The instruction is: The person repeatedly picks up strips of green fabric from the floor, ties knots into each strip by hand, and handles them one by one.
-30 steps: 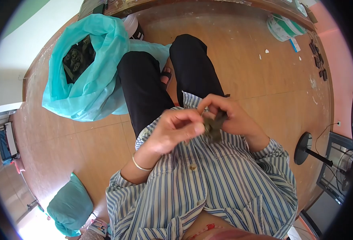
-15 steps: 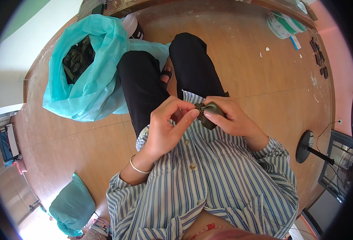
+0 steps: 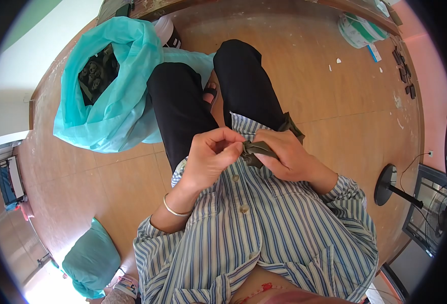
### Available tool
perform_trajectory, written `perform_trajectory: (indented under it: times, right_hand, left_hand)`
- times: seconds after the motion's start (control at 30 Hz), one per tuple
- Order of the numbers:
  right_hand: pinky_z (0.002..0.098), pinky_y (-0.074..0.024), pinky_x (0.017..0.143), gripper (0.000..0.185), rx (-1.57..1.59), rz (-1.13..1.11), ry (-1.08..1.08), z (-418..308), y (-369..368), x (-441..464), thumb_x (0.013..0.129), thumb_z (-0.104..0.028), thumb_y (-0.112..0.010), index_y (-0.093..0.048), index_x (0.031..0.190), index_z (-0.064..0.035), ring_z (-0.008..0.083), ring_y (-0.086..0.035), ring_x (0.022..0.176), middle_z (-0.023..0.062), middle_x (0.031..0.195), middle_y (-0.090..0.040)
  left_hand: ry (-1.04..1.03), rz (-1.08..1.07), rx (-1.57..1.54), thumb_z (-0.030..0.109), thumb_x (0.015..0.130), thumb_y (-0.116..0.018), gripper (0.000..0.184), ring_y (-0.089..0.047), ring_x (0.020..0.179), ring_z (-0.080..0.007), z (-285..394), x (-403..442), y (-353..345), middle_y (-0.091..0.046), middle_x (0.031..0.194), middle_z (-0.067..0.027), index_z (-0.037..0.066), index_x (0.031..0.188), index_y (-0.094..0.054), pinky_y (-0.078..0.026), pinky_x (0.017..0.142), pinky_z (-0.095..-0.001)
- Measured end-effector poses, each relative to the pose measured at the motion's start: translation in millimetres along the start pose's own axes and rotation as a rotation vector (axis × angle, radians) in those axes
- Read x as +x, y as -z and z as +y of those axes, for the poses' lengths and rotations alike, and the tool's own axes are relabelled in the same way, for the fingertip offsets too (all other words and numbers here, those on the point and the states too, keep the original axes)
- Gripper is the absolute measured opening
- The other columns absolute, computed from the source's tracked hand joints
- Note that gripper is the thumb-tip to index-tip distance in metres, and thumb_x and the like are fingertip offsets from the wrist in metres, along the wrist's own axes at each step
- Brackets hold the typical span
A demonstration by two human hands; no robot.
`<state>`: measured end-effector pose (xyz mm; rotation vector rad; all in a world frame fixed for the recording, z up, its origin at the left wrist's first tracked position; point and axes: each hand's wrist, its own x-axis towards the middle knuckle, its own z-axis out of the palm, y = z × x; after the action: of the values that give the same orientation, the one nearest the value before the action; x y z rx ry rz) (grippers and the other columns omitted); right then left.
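A dark olive-green piece of cloth (image 3: 256, 148), folded and bunched, is held between my two hands just above my lap. My left hand (image 3: 210, 159) pinches its left end between thumb and fingers. My right hand (image 3: 286, 157) is closed round the rest, thumb pressed along the near side. More of the same cloth sticks out beyond the right knuckles, over my right thigh. Fingers hide the middle of it, and its full shape cannot be made out.
A large turquoise bag (image 3: 132, 106) stands open by my left knee, with dark green pieces (image 3: 99, 73) inside. A teal sack (image 3: 92, 258) lies at lower left. A white-and-green bucket (image 3: 360, 30) stands at far right. A black round-based stand (image 3: 385, 185) is to the right.
The cloth has turned in my hands: its bow-like bunch now looks narrower, and a part has appeared beyond my right hand. Both hands stay close together with only slight shifts.
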<state>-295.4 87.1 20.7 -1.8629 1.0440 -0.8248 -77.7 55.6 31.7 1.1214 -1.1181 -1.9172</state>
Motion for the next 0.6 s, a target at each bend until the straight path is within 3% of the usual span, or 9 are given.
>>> perform_trajectory:
  times: [0.03, 0.17, 0.33, 0.53, 0.6]
  right_hand:
    - [0.0325, -0.0420, 0.063, 0.012, -0.001, 0.001, -0.001, 4, -2, -1, 0.090, -0.009, -0.062, -0.062, 0.100, -0.0039, 0.0226, -0.053, 0.066, 0.0085, 0.084, -0.064]
    - [0.0319, -0.0427, 0.071, 0.015, 0.288, -0.055, -0.099, 24, -9, 2, 0.088, -0.009, -0.064, -0.063, 0.103, -0.0061, 0.0212, -0.055, 0.073, 0.0063, 0.088, -0.065]
    - [0.0312, -0.0406, 0.080, 0.019, -0.137, 0.201, 0.089, 28, -1, 19, 0.085, -0.009, -0.067, -0.065, 0.104, -0.0098, 0.0182, -0.056, 0.081, 0.0024, 0.092, -0.066]
    - [0.0301, -0.0378, 0.085, 0.026, -0.187, 0.375, 0.152, -23, 26, 19, 0.079, -0.005, -0.071, -0.065, 0.103, -0.0129, 0.0154, -0.055, 0.087, -0.0018, 0.093, -0.067]
    - [0.0293, -0.0383, 0.084, 0.029, -0.342, 0.390, 0.201, -24, 17, 19, 0.077, -0.002, -0.072, -0.065, 0.103, -0.0131, 0.0152, -0.055, 0.086, -0.0021, 0.093, -0.067]
  left_hand:
    - [0.000, -0.002, 0.000, 0.003, 0.087, -0.076, 0.010, -0.044, 0.056, -0.0059, -3, 1, 1, -0.055, 0.070, 0.0023, -0.001, 0.096, -0.074, -0.034, 0.050, -0.0171]
    - [0.276, -0.162, -0.677, 0.004, 0.090, -0.075, 0.007, -0.041, 0.055, -0.0037, -16, 6, 4, -0.053, 0.065, 0.0040, -0.002, 0.094, -0.074, -0.031, 0.049, -0.0164]
    - [0.153, -0.023, -0.533, 0.005, 0.092, -0.075, 0.008, -0.037, 0.053, -0.0026, -14, 3, 3, -0.054, 0.065, 0.0043, -0.002, 0.095, -0.075, -0.028, 0.048, -0.0166]
    - [-0.024, 0.116, -0.143, 0.006, 0.093, -0.076, 0.008, -0.037, 0.053, -0.0030, -9, 4, -5, -0.054, 0.065, 0.0044, -0.002, 0.096, -0.076, -0.028, 0.049, -0.0162]
    - [-0.109, 0.117, -0.041, 0.005, 0.092, -0.077, 0.008, -0.038, 0.054, -0.0035, -11, 3, -11, -0.054, 0.066, 0.0039, -0.002, 0.097, -0.076, -0.029, 0.050, -0.0167]
